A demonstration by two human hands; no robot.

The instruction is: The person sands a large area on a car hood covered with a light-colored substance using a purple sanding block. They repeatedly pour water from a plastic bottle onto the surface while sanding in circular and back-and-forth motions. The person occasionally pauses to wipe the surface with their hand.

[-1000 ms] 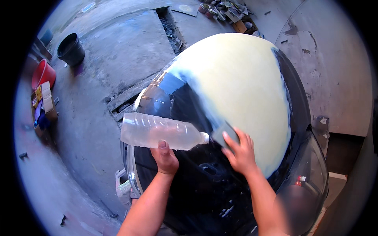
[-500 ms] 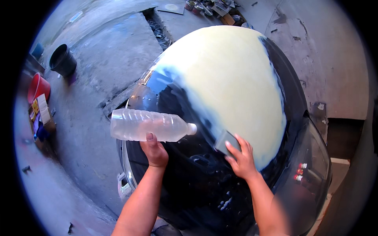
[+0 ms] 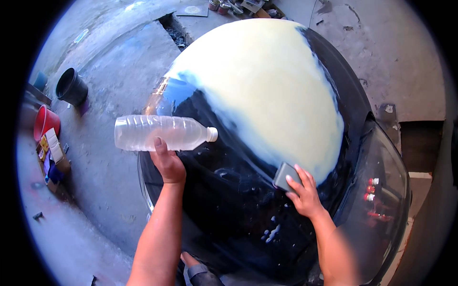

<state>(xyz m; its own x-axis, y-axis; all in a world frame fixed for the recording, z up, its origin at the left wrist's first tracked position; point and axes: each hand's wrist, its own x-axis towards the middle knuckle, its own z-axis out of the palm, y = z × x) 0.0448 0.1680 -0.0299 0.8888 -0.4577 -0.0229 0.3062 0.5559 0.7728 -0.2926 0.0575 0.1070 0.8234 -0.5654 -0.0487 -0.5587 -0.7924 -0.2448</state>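
My left hand (image 3: pixel 168 164) is closed around a clear ribbed plastic bottle (image 3: pixel 188 132), held sideways above the left side of a car's black hood (image 3: pixel 224 209). The bottle's white cap points right. My right hand (image 3: pixel 307 196) grips a small grey rectangular sanding block (image 3: pixel 285 173) from above, its fingers resting over the right end. That block lies on the hood at the lower edge of a large cream-coloured patch (image 3: pixel 272 90). Wet streaks and milky drops (image 3: pixel 273 233) mark the black paint nearer to me.
The windshield (image 3: pixel 348 229) borders the hood at the right, with small red-and-white objects (image 3: pixel 370 189) seen at it. A black bucket (image 3: pixel 71 86), a red bucket (image 3: pixel 46 121) and a box of odds and ends (image 3: pixel 55 162) stand on the floor at left. Cans (image 3: pixel 223 7) and scraps lie at the far side.
My right hand has slid the block rightward along the patch's lower edge. The bottle in my left hand appears farther left and higher, while the whole view has also shifted somewhat.
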